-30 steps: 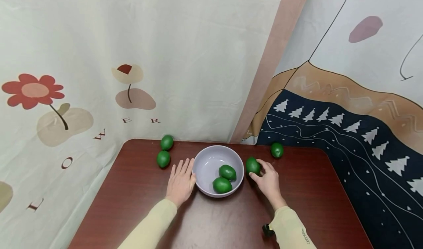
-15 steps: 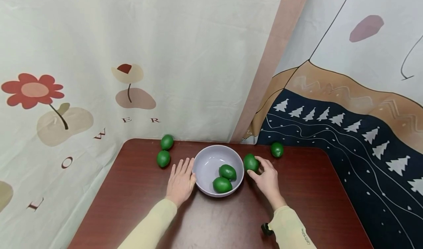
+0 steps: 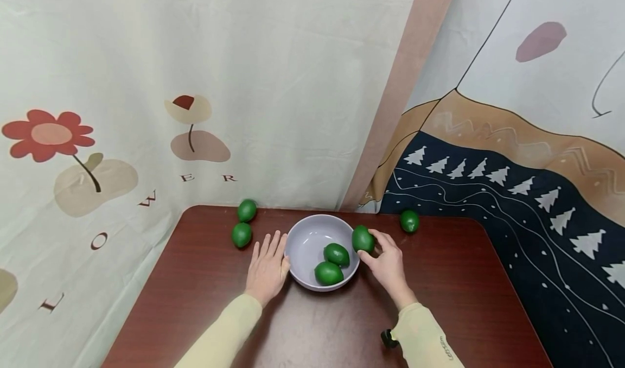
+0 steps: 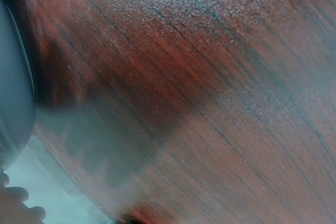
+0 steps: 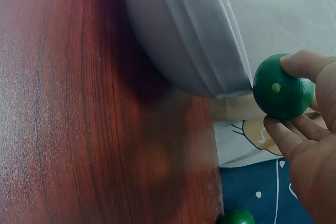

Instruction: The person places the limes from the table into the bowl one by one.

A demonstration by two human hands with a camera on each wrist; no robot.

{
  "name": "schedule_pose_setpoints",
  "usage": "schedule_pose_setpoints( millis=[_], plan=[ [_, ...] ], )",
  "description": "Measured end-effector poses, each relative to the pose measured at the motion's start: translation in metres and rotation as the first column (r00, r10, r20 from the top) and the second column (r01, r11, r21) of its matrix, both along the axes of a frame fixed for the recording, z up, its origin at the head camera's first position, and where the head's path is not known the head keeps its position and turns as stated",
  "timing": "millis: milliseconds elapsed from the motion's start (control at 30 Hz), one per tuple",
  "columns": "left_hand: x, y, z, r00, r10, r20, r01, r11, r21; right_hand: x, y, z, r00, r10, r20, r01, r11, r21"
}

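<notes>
A pale lilac bowl stands on the brown table, with two green limes lying inside it. My right hand pinches another lime between thumb and fingers, at the bowl's right rim. In the right wrist view that lime is level with the rim of the bowl. My left hand lies with straight fingers against the bowl's left side. Only fingertips of it show in the left wrist view, beside the bowl.
Two limes sit near the table's back left, one behind the other. A single lime rests at the back right. Printed curtains hang right behind the table.
My right hand has carried the held lime left and slightly up, from beside the bowl to over its right rim. My left hand and the bowl have stayed in place.
</notes>
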State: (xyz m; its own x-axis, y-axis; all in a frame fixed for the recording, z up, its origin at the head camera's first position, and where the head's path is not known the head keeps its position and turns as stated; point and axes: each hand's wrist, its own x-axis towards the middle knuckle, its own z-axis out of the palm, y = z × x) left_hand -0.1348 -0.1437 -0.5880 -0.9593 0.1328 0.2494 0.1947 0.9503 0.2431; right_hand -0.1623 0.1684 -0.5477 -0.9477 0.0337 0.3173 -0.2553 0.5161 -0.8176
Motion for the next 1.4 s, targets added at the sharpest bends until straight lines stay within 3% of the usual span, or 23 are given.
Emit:
schedule_pose_setpoints(
  millis=[500, 667, 1400],
  plan=[
    [-0.002, 0.001, 0.004, 1.0, -0.013, -0.005, 0.012, 1.0, -0.028, 0.0, -0.009, 0.001, 1.0, 0.019, -0.018, -0.019, 1.0, -0.006],
    [-0.003, 0.001, 0.006, 1.0, -0.016, -0.004, 0.016, 1.0, -0.001, -0.001, -0.011, -0.001, 0.999, 0.03, -0.023, -0.03, 0.999, 0.012],
    [0.001, 0.007, -0.002, 1.0, -0.014, -0.005, 0.013, 0.999, -0.038, -0.002, -0.016, -0.001, 0.999, 0.038, -0.029, -0.036, 0.997, 0.071]
  ],
)
